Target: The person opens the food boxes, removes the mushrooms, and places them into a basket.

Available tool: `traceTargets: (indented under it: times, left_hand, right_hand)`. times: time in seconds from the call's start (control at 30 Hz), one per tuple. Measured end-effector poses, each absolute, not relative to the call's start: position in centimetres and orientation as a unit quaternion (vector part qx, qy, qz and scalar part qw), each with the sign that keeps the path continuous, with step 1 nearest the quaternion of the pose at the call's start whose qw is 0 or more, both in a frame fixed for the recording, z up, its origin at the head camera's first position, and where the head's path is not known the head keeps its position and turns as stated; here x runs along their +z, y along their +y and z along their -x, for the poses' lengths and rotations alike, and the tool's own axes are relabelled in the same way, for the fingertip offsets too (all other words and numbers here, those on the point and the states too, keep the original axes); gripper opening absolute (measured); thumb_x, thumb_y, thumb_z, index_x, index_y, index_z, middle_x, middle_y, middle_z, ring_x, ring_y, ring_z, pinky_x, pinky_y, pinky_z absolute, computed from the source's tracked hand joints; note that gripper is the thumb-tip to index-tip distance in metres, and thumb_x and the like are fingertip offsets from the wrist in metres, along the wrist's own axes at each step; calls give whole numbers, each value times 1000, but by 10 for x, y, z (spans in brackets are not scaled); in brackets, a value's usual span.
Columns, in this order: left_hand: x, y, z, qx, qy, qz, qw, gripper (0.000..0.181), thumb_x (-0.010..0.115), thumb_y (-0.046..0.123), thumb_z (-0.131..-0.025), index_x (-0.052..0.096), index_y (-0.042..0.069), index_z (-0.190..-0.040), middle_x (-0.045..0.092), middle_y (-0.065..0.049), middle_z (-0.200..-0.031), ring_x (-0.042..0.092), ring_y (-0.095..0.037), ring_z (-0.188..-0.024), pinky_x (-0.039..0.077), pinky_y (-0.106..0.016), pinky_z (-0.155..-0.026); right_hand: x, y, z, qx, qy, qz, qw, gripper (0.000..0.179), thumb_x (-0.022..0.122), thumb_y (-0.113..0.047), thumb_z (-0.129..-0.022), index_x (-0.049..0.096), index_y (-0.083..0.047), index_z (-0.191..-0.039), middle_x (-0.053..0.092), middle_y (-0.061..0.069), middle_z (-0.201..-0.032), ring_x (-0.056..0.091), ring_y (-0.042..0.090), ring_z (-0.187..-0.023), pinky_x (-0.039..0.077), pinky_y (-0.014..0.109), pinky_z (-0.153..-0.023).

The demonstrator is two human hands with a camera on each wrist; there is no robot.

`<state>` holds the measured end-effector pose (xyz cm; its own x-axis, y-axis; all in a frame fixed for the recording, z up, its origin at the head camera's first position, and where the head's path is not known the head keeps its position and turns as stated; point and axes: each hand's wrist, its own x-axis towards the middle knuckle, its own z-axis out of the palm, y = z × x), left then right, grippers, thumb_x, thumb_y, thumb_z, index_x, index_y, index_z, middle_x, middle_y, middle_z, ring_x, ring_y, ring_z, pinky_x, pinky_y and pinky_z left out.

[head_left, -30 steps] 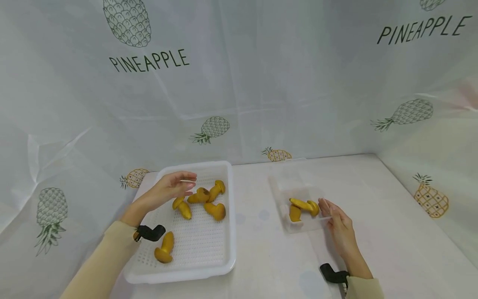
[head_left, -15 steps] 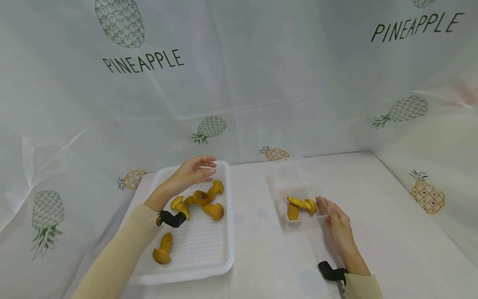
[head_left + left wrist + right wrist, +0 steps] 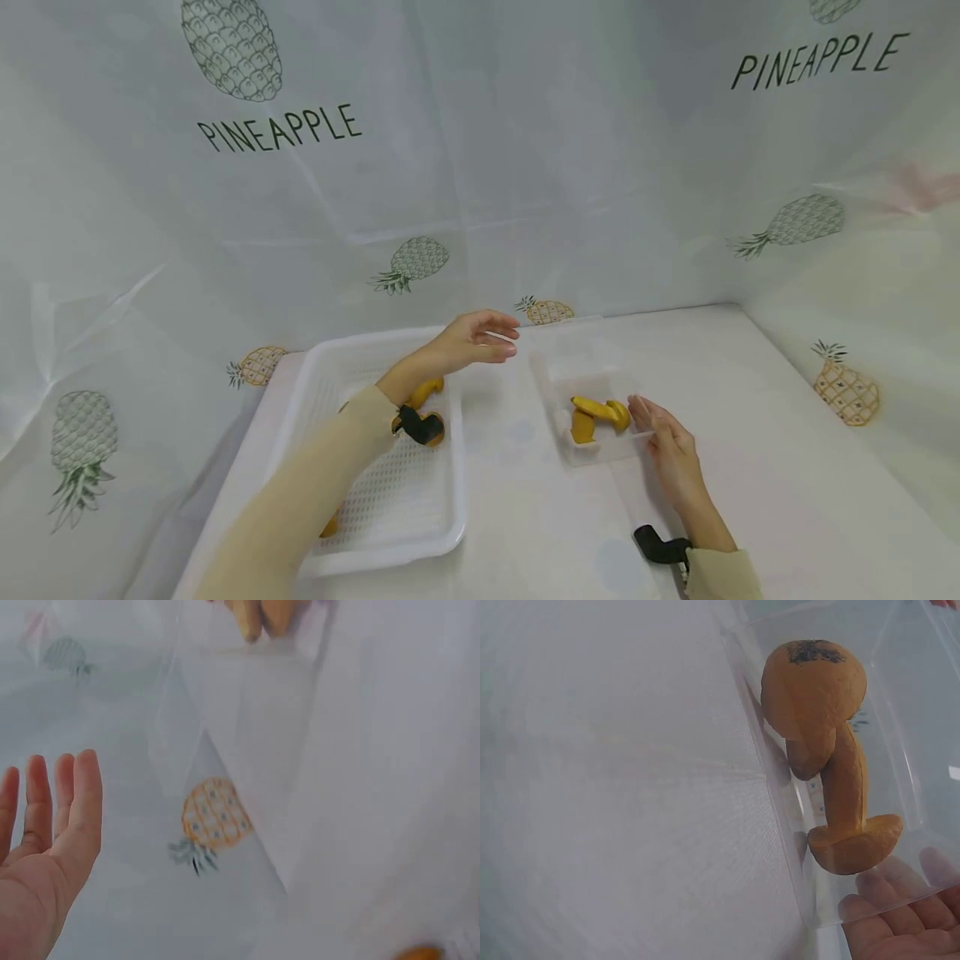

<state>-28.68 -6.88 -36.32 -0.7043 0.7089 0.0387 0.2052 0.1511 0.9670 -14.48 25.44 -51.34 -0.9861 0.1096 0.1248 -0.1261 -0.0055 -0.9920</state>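
My left hand hangs in the air above the gap between the white tray and the clear plastic box. Its fingers are loosely extended, and nothing is in them in the left wrist view. My right hand holds the right side of the clear plastic box, its fingers showing through the wall in the right wrist view. Inside that box lie two yellow-brown mushrooms, one a mushroom with a dark-marked cap, the other a long-stemmed mushroom. The box's clear lid stands open toward the back.
A white perforated tray is at the left, with mushrooms in it. A mushroom and another mushroom show there, partly covered by the left forearm. A pineapple-printed sheet hangs behind the table.
My left hand has moved right, from over the tray to beyond its right rim, without a mushroom in it. My right hand stays on the box. The view has shifted slightly.
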Motion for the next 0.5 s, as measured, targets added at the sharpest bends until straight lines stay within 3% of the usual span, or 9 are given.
traceTargets:
  times: [0.3, 0.5]
  left_hand:
    - [-381, -6, 282, 518, 729, -364, 262, 44, 71, 11, -94, 56, 0, -134, 62, -9, -129, 64, -16, -112, 54, -30, -92]
    - [-395, 25, 282, 512, 718, -389, 265, 40, 72, 6, -93, 59, -1, -129, 63, -15, -127, 66, -16, -109, 55, -27, -89]
  right_hand:
    - [-518, 252, 143, 715, -692, -14, 93, 55, 32, -31, -111, 34, 11, -148, 48, -1, -148, 47, -9, -126, 38, 15, -86]
    - [-516, 253, 145, 724, -681, -30, 102, 54, 32, -27, -111, 33, 14, -147, 50, -1, -147, 48, -7, -126, 38, 12, -92]
